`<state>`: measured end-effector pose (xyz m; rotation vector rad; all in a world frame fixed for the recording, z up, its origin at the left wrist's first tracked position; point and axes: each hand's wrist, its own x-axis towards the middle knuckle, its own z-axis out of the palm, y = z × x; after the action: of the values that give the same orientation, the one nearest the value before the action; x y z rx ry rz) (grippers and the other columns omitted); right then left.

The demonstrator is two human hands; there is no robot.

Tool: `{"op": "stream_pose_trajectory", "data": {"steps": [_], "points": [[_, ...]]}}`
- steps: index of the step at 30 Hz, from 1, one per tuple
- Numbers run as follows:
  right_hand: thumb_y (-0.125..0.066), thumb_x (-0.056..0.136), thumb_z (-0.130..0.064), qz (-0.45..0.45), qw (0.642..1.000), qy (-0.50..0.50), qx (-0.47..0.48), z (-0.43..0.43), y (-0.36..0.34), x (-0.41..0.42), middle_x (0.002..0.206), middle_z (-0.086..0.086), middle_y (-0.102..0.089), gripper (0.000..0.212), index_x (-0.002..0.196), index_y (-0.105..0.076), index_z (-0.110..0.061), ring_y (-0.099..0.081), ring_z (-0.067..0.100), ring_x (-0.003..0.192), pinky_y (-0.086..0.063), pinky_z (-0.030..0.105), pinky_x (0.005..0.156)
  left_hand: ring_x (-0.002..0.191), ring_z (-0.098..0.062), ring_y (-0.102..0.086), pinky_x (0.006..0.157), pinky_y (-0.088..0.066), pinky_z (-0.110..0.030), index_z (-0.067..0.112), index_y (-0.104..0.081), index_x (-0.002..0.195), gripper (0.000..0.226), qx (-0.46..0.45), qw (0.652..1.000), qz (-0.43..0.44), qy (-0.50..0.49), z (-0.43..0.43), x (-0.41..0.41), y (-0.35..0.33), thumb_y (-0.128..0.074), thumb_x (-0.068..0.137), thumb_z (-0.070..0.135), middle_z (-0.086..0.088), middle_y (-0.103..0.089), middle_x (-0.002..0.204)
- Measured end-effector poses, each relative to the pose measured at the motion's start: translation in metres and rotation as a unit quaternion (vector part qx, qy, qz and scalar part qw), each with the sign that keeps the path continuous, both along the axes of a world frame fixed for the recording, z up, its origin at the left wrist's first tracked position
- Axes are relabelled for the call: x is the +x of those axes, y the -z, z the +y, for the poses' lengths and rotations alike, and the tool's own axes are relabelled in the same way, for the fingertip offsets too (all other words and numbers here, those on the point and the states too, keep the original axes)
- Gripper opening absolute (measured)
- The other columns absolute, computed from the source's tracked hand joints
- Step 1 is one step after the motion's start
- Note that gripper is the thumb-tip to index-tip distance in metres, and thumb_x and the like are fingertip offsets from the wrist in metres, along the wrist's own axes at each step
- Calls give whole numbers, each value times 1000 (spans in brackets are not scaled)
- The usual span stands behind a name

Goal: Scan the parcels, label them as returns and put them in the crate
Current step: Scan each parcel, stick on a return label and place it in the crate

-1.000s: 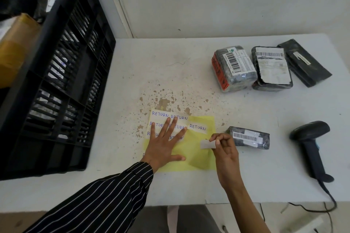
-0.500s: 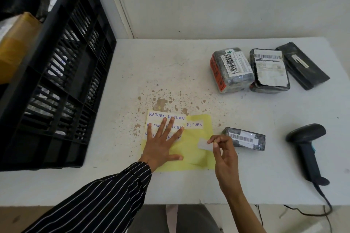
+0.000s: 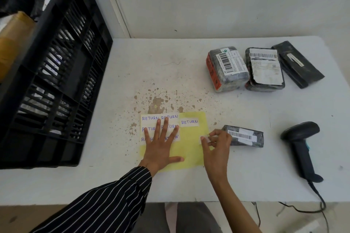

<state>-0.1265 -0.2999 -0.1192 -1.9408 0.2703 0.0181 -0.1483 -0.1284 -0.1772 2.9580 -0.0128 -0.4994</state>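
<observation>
A yellow backing sheet (image 3: 193, 149) with several white RETURN stickers lies at the table's front middle. My left hand (image 3: 161, 145) presses flat on it, fingers spread over the stickers. My right hand (image 3: 216, 145) pinches one peeled white sticker (image 3: 205, 139) just above the sheet's right edge. Right beside that hand lies a small dark wrapped parcel (image 3: 244, 136) with a barcode label. At the left stands a black slatted crate (image 3: 51, 73) with parcels inside.
Three more wrapped parcels lie at the back right: a grey one with an orange side (image 3: 226, 69), a dark one with a large white label (image 3: 264, 69), and a flat black one (image 3: 297, 63). A black corded barcode scanner (image 3: 301, 145) lies at the right.
My right hand has lifted the peeled sticker off the sheet and drifted slightly right, toward the small parcel. My left hand stays pressed on the sheet.
</observation>
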Motion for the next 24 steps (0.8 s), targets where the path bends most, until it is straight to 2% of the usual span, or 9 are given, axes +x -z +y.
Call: {"op": "stream_pose_trajectory", "data": {"steps": [3,6,8,13,16,18,20,22,24], "points": [[-63,86,3,-11,1000,9,-25,-3,-2,9,113,8,-43,28,106,-49,-10,-52,-1,77,-41,4,68,141,-32,-11,97,-15,-67,26,-9,150,106,2,1000,13,-8,0,-1,-4,-8,66,91,-14,-13,155],[-64,83,7,1,1000,8,-23,-12,-3,15,114,5,-43,51,125,-43,-12,-51,1,75,-42,4,69,139,-33,-21,94,-21,-67,23,-19,149,105,9,1000,23,-17,-1,0,-2,-2,69,89,-16,-24,153],[-64,82,7,-1,1000,1,-25,-17,-3,17,114,6,-44,56,128,-41,-15,-51,5,75,-43,8,69,139,-33,-23,94,-23,-68,24,-18,149,106,11,999,30,-23,-2,0,-2,-7,67,89,-15,-25,153],[-61,83,9,-34,998,-18,-54,-18,-8,15,113,9,-46,52,127,-44,-14,-50,14,82,-42,15,74,143,-30,-3,100,-10,-68,29,1,150,106,-1,999,37,-12,-2,-1,-3,-11,64,90,-10,3,157],[-58,83,11,-104,990,22,-94,-39,-24,28,113,16,-49,45,122,-48,-8,-49,19,83,-39,12,71,141,-34,-15,95,-16,-69,25,-10,151,107,6,997,76,-34,3,1,-7,1,67,91,-15,-11,157],[-61,84,6,-106,993,27,-46,-57,-41,44,114,12,-52,45,121,-44,-13,-54,22,81,-41,9,67,144,-32,1,99,-6,-70,29,7,149,111,-8,997,72,-20,5,3,-12,6,59,94,-14,7,158],[-65,84,2,-98,995,-5,-4,-66,-52,53,114,7,-52,48,119,-40,-19,-56,21,81,-44,9,67,140,-29,29,105,14,-66,36,28,140,111,-46,996,71,-7,2,3,-17,-12,57,96,-7,37,150],[-67,83,2,-104,994,-30,-7,-60,-54,52,115,5,-50,49,117,-40,-21,-56,19,85,-44,9,69,139,-31,31,110,17,-58,28,12,148,111,-76,994,75,-33,-4,5,-26,-52,71,76,-10,32,152],[-66,83,2,-108,993,-35,-15,-51,-48,42,115,3,-48,47,116,-41,-19,-54,13,88,-43,9,71,141,-32,27,111,18,-52,22,-14,147,94,-114,990,51,-64,-11,7,-38,-69,76,52,-15,20,156]]}}
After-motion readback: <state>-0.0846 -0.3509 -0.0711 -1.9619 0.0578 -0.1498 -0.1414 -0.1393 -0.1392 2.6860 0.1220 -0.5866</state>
